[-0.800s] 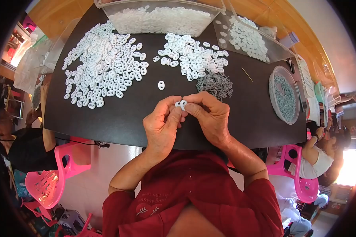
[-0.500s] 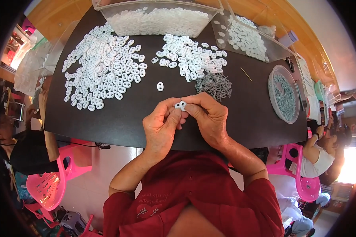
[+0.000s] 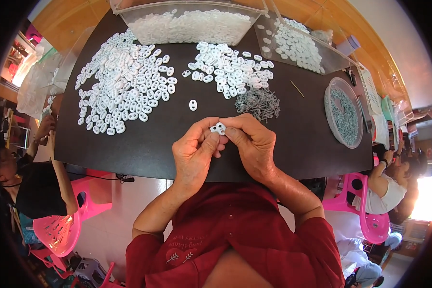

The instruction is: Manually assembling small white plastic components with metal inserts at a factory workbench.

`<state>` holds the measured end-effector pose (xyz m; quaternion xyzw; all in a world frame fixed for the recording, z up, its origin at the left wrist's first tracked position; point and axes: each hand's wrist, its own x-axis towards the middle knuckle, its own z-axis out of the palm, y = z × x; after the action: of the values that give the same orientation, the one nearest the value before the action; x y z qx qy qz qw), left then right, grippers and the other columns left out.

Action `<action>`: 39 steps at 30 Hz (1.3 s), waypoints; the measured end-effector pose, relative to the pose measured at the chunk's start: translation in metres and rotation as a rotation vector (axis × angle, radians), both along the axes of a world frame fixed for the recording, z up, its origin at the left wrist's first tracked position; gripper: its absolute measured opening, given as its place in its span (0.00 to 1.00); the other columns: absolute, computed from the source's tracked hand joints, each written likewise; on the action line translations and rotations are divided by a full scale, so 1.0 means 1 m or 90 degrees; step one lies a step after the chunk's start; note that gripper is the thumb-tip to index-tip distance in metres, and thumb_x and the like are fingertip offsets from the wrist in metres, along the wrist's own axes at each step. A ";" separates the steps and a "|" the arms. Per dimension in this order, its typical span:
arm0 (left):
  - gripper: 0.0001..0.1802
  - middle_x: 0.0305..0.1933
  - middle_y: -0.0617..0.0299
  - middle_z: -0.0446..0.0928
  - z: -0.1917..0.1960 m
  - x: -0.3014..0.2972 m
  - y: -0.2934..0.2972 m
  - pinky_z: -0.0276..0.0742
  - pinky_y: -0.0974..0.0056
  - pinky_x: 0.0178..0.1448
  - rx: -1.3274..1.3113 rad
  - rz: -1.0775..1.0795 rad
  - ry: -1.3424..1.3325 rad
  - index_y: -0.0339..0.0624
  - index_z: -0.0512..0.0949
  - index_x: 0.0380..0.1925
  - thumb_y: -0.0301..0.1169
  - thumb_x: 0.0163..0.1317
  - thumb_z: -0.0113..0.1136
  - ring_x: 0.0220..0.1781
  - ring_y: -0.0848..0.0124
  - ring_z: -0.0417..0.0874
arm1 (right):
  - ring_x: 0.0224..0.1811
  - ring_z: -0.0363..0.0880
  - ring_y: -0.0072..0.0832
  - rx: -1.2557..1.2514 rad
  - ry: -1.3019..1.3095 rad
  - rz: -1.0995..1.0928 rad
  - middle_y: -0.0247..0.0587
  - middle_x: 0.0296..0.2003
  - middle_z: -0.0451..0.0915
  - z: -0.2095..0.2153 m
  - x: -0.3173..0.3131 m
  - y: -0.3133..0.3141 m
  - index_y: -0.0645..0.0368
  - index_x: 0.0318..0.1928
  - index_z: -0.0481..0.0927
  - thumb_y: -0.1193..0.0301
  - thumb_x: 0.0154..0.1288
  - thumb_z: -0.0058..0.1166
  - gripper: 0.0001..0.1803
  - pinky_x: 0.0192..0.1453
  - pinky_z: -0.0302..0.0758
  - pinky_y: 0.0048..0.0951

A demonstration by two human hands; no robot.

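Observation:
Near the front of the dark table, my left hand [image 3: 197, 146] and my right hand [image 3: 252, 144] pinch white oval plastic pieces [image 3: 218, 128] together between thumbs and fingers. Dark holes show in the pieces; fingers cover part of them, so I cannot tell how they fit together. A single white two-hole oval piece [image 3: 193, 105] lies just beyond my left hand. Past my right hand is a heap of small grey plastic pegs [image 3: 258, 104], touching a pile of white oval pieces [image 3: 233, 69]. A larger pile of such pieces [image 3: 125, 86] spreads over the left.
Clear bins [image 3: 192, 8] of white pieces stand along the back. At right sit a round tub [image 3: 329, 113] of grey-green small parts and a thin brass-coloured rod [image 3: 297, 89]. Other people work on both sides, near pink chairs [image 3: 57, 233].
Both hands stay nearly in place, and the held pieces are tilted slightly. The person at left has shifted their arms and head.

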<state>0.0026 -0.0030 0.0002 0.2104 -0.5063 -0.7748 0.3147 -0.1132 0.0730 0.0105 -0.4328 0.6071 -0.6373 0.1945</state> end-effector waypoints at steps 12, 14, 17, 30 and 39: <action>0.16 0.35 0.61 0.79 0.001 0.002 -0.004 0.74 0.76 0.35 -0.027 -0.027 -0.044 0.32 0.72 0.53 0.22 0.66 0.50 0.33 0.80 0.77 | 0.32 0.76 0.16 0.053 0.009 0.016 0.35 0.32 0.77 -0.001 -0.004 0.002 0.66 0.40 0.78 0.85 0.63 0.48 0.08 0.38 0.74 0.18; 0.16 0.35 0.60 0.79 0.000 0.001 -0.004 0.74 0.76 0.35 -0.013 -0.035 -0.039 0.32 0.71 0.54 0.22 0.66 0.50 0.33 0.80 0.77 | 0.32 0.75 0.16 0.060 0.000 0.022 0.35 0.32 0.77 0.000 -0.005 0.002 0.66 0.40 0.78 0.85 0.62 0.48 0.08 0.38 0.73 0.18; 0.17 0.34 0.60 0.79 0.000 -0.001 -0.002 0.74 0.76 0.35 0.003 -0.031 -0.033 0.32 0.71 0.54 0.21 0.65 0.50 0.32 0.80 0.77 | 0.31 0.75 0.17 0.059 -0.050 0.014 0.35 0.32 0.77 0.002 -0.003 0.003 0.66 0.40 0.79 0.85 0.62 0.49 0.08 0.37 0.73 0.18; 0.15 0.35 0.58 0.79 0.000 -0.005 -0.003 0.73 0.75 0.33 0.037 -0.042 -0.022 0.31 0.72 0.52 0.25 0.68 0.48 0.31 0.78 0.78 | 0.32 0.75 0.17 0.082 -0.149 0.038 0.34 0.32 0.77 0.012 -0.005 0.004 0.66 0.37 0.78 0.84 0.62 0.49 0.06 0.36 0.74 0.19; 0.14 0.38 0.58 0.78 -0.001 -0.002 -0.004 0.74 0.75 0.33 0.040 -0.059 -0.028 0.31 0.71 0.52 0.23 0.68 0.47 0.32 0.78 0.78 | 0.33 0.75 0.16 0.084 -0.044 0.010 0.34 0.31 0.78 0.010 -0.007 0.003 0.65 0.37 0.78 0.83 0.61 0.51 0.05 0.38 0.73 0.19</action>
<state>0.0003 -0.0068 -0.0013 0.2138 -0.4974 -0.7994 0.2605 -0.1204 0.0765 0.0208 -0.4017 0.6376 -0.6086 0.2485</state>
